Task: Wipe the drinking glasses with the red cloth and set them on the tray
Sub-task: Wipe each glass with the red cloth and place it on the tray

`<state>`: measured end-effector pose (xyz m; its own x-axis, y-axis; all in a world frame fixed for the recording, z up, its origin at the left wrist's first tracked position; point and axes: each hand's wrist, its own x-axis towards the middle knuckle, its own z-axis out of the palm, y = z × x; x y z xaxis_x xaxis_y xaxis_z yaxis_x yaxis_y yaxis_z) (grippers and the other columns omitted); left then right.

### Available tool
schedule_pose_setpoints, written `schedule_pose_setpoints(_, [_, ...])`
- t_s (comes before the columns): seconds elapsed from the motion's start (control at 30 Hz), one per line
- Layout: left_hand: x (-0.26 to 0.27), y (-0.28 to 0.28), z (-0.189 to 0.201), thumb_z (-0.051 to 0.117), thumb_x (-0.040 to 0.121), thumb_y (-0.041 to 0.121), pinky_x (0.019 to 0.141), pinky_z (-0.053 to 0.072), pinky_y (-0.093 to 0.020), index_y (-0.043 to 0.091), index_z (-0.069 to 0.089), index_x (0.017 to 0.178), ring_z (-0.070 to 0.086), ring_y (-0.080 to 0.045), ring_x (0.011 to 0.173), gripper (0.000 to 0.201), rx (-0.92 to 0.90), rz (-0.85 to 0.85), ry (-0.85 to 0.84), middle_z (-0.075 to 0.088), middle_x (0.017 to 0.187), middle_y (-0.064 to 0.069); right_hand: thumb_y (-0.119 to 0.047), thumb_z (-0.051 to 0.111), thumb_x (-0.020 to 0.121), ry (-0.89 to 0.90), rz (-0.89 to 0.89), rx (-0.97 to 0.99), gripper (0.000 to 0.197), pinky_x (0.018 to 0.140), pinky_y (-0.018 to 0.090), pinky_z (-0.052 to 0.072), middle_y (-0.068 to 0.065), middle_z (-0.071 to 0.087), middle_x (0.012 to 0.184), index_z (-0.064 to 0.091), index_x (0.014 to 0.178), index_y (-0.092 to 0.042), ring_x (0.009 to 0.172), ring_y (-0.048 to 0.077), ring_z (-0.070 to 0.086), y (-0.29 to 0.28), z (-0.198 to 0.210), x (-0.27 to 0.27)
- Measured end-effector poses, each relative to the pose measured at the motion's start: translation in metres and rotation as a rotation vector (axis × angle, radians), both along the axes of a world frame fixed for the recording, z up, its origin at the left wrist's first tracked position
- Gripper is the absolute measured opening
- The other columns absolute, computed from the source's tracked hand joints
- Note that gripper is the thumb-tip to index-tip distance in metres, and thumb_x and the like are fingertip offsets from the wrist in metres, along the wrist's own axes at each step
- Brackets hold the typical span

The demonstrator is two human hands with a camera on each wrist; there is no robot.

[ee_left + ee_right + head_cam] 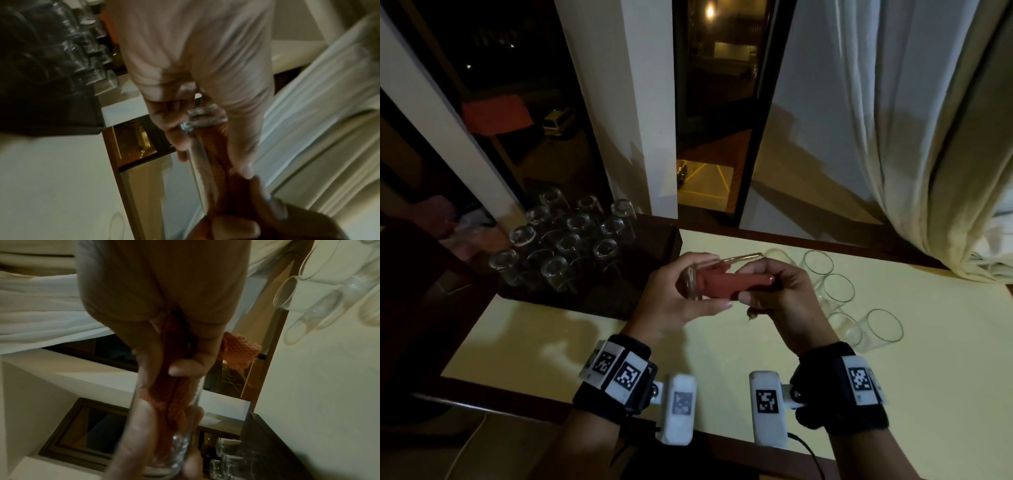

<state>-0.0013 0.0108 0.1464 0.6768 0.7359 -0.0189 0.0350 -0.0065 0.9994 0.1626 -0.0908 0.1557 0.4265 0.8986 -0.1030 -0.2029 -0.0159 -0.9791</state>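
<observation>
I hold a clear drinking glass (697,274) on its side above the table, with my left hand (688,291) wrapped round its base end. The red cloth (726,284) is stuffed inside it. My right hand (767,291) pinches the cloth's outer end at the glass mouth. In the left wrist view the thick glass base (205,118) lies between my fingers, with the cloth (213,154) beyond it. The right wrist view looks down the glass (164,443), where the cloth (174,394) fills the upper half. A dark tray (647,274) at the left carries several upturned glasses (565,246).
Several upright glasses (839,291) stand on the cream table (585,342) just right of my hands. A pale curtain (928,137) hangs at the back right, and a dark window (709,102) is behind the table. The table's front edge runs below my wrists.
</observation>
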Motion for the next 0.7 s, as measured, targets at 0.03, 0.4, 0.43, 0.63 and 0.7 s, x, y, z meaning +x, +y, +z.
schedule_pose_setpoints(0.03, [-0.001,0.001,0.000,0.090,0.055,0.028,0.079,0.055,-0.020,0.029,0.067,0.118,0.070,-0.007,0.099,0.067,0.058,-0.011,0.013,0.071,0.113,0.008,0.002,0.075,0.054,0.010,-0.004,-0.021,0.030,0.046,0.030,0.045,0.013,0.062,0.073,0.069,0.083,-0.003,0.058,0.027,0.050,0.001,-0.001,0.001])
schedule_pose_setpoints(0.4, [0.000,0.002,-0.003,0.090,0.058,0.039,0.063,0.052,-0.018,0.023,0.070,0.116,0.068,-0.009,0.070,0.063,-0.065,-0.018,0.104,0.075,0.093,0.008,0.016,0.068,0.051,0.032,-0.018,-0.012,0.033,0.048,0.027,0.049,0.009,0.066,0.069,0.069,0.077,-0.004,0.058,0.020,0.057,0.001,-0.006,0.001])
schedule_pose_setpoints(0.43, [0.000,0.002,-0.003,0.094,0.060,0.029,0.072,0.052,-0.015,0.022,0.069,0.120,0.070,-0.003,0.084,0.065,0.019,-0.005,0.115,0.074,0.102,0.011,0.014,0.071,0.054,0.054,0.002,-0.034,0.031,0.047,0.028,0.048,0.010,0.066,0.071,0.069,0.080,-0.003,0.057,0.022,0.055,0.001,-0.005,0.002])
schedule_pose_setpoints(0.63, [0.005,-0.001,-0.006,0.095,0.062,0.027,0.075,0.054,-0.018,0.031,0.065,0.117,0.069,-0.006,0.088,0.062,-0.038,-0.077,0.208,0.073,0.102,0.010,0.020,0.066,0.043,0.026,-0.100,-0.111,0.038,0.040,0.025,0.039,0.009,0.060,0.057,0.066,0.074,-0.003,0.047,0.022,0.048,-0.001,-0.007,0.007])
schedule_pose_setpoints(0.7, [0.007,-0.006,-0.011,0.088,0.055,0.046,0.062,0.051,-0.024,0.030,0.069,0.115,0.065,-0.015,0.071,0.065,-0.178,-0.111,0.179,0.076,0.092,0.002,0.029,0.062,0.048,-0.009,-0.129,-0.085,0.040,0.041,0.023,0.043,0.005,0.063,0.058,0.066,0.072,-0.003,0.050,0.018,0.053,-0.005,-0.007,0.004])
